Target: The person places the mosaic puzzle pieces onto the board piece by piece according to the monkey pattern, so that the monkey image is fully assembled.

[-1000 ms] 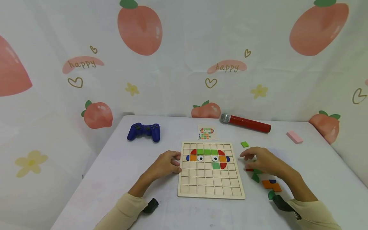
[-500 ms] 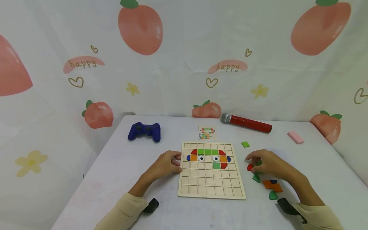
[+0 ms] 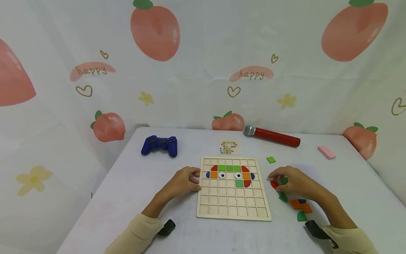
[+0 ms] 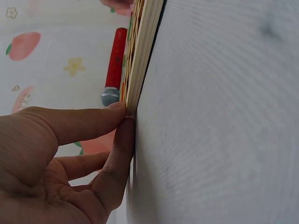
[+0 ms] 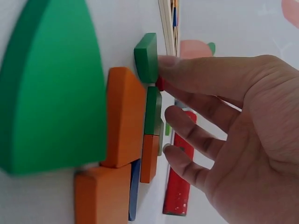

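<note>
My left hand (image 3: pixel 182 181) rests at the left edge of a wooden grid board (image 3: pixel 233 204), with thumb and fingertips touching its side, as the left wrist view shows. Coloured pieces on the board form part of a face with two eyes. To the board's right, my right hand (image 3: pixel 295 181) pinches a small red curved piece (image 3: pixel 274 184) between thumb and index finger, low over the table. The other fingers hang loosely curled. Near that hand lie green pieces (image 5: pixel 147 58), orange pieces (image 3: pixel 301 205) and a dark blue piece (image 3: pixel 302 201), partly overlapping.
A printed pattern card (image 3: pixel 229 146) lies beyond the board. At the back are a blue game controller (image 3: pixel 159 145) and a red microphone (image 3: pixel 272 135). A light green square (image 3: pixel 271 159) and a pink block (image 3: pixel 326 152) lie to the right.
My right hand drew back to the right, uncovering the red piece, then shifted slightly left. The red piece has turned and shifted a little left. My left hand stays at the board.
</note>
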`<move>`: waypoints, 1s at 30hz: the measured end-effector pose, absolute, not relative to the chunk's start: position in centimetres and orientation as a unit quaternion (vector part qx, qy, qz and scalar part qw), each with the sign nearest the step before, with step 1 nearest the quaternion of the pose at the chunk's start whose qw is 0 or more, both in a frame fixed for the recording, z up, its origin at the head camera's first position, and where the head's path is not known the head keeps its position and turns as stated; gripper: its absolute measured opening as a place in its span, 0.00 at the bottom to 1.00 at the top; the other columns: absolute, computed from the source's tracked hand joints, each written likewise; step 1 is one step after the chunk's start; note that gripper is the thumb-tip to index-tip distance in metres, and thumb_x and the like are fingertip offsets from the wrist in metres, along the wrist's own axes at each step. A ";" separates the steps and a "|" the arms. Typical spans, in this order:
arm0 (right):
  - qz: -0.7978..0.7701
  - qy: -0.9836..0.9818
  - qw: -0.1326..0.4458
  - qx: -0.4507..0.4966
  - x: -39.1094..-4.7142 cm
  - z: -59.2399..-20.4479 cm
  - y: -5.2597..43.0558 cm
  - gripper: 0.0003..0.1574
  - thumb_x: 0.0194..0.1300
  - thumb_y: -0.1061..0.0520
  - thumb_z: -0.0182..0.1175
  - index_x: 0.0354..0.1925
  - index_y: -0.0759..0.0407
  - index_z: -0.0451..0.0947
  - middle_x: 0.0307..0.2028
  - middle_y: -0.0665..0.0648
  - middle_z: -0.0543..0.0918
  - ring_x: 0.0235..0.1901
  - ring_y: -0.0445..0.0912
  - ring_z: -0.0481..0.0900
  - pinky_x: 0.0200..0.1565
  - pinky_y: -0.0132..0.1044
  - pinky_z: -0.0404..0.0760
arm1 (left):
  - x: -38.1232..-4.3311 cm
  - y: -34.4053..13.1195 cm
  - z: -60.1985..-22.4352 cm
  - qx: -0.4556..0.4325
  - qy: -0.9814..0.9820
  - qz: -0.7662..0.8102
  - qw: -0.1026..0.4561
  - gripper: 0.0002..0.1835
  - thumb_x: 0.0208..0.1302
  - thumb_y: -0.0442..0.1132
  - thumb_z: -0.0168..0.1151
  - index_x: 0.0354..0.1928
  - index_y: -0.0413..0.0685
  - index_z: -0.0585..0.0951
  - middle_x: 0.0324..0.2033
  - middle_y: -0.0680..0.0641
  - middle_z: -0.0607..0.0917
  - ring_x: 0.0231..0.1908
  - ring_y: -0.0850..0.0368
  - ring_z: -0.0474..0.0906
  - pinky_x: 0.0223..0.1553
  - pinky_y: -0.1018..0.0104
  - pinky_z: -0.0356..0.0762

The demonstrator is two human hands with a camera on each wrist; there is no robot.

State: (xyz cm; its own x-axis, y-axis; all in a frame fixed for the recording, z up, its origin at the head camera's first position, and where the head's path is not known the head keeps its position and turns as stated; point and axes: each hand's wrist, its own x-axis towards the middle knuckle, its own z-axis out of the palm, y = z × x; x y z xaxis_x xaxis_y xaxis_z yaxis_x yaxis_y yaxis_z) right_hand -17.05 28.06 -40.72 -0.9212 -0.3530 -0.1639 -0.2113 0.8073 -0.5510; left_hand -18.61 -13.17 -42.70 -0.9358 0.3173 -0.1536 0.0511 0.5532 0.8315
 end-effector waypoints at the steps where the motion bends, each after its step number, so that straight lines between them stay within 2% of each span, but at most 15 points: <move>1: -0.272 0.941 0.130 -0.150 -17.1 -40.7 28.1 0.25 0.58 0.60 0.77 0.55 0.58 0.86 0.41 0.49 0.84 0.45 0.48 0.78 0.47 0.43 0.84 | -18.6 -13.2 -42.7 0.106 0.869 0.461 0.145 0.37 0.56 0.27 0.79 0.69 0.31 0.77 0.53 0.44 0.83 0.48 0.54 0.85 0.51 0.60 0.87; 11: -0.247 0.950 0.128 -0.141 -17.0 -40.8 28.5 0.19 0.59 0.58 0.77 0.50 0.56 0.89 0.44 0.51 0.86 0.46 0.48 0.77 0.48 0.44 0.84 | -18.6 -13.1 -42.8 0.108 0.871 0.457 0.144 0.36 0.56 0.27 0.79 0.68 0.32 0.77 0.53 0.44 0.83 0.48 0.54 0.85 0.51 0.60 0.87; 24: -0.260 0.945 0.119 -0.159 -17.1 -40.8 27.3 0.19 0.61 0.55 0.76 0.50 0.57 0.88 0.41 0.49 0.82 0.45 0.48 0.75 0.43 0.39 0.80 | -18.6 -13.1 -42.7 0.104 0.874 0.453 0.143 0.36 0.56 0.28 0.79 0.68 0.33 0.77 0.53 0.45 0.83 0.48 0.55 0.85 0.51 0.60 0.87; 30: -0.279 0.936 0.117 -0.180 -17.3 -40.4 25.3 0.18 0.62 0.54 0.76 0.50 0.54 0.89 0.45 0.48 0.85 0.48 0.48 0.76 0.46 0.40 0.81 | -18.6 -13.1 -42.7 0.102 0.874 0.454 0.142 0.36 0.57 0.28 0.79 0.68 0.33 0.77 0.53 0.44 0.84 0.48 0.54 0.85 0.51 0.60 0.87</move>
State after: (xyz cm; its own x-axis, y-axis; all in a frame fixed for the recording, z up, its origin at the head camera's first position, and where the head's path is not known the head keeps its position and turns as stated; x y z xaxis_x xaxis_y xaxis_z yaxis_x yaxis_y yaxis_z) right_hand -17.30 25.34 -40.42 -0.9081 -0.4019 -0.1179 -0.2715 0.7791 -0.5651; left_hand -18.56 -13.06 -42.68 -0.9387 0.3076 -0.1553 0.0496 0.5666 0.8225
